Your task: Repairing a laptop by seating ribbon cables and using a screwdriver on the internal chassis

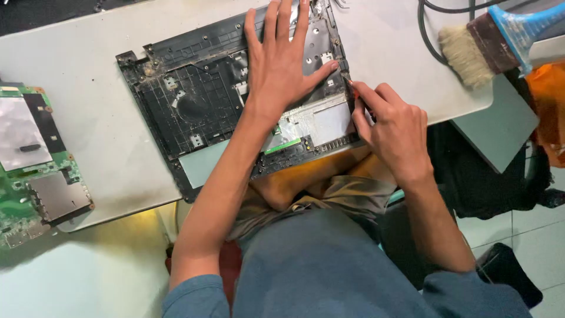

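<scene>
While the left hand [276, 65] lay flat and spread on the inner side of a black laptop palmrest shell [194, 100], its grip was fully open: four fingers stretched up toward the far edge, the thumb angled out to the right rim, and nothing was clasped in it. It only pressed down on the plastic and the metal plate beneath the palm.

The right hand [394, 129] sat just beside the shell's right edge with its grip closed tight. Thumb and forefinger pinched a thin tool with a red and black handle [355, 94], most of it hidden by the fingers; its tip met the shell's rim close to the left thumb. What kind of tool it was could not be told.

The shell lay upside down and slightly tilted on a pale surface [94, 129], its near edge hanging over the person's lap. A silvery touchpad plate [321, 122] showed near the right hand.

On the left end of the surface lay a green circuit board [35, 171], well apart from both hands. At the far right corner rested a paintbrush with a blue handle [488, 38], next to black cables [426, 29].
</scene>
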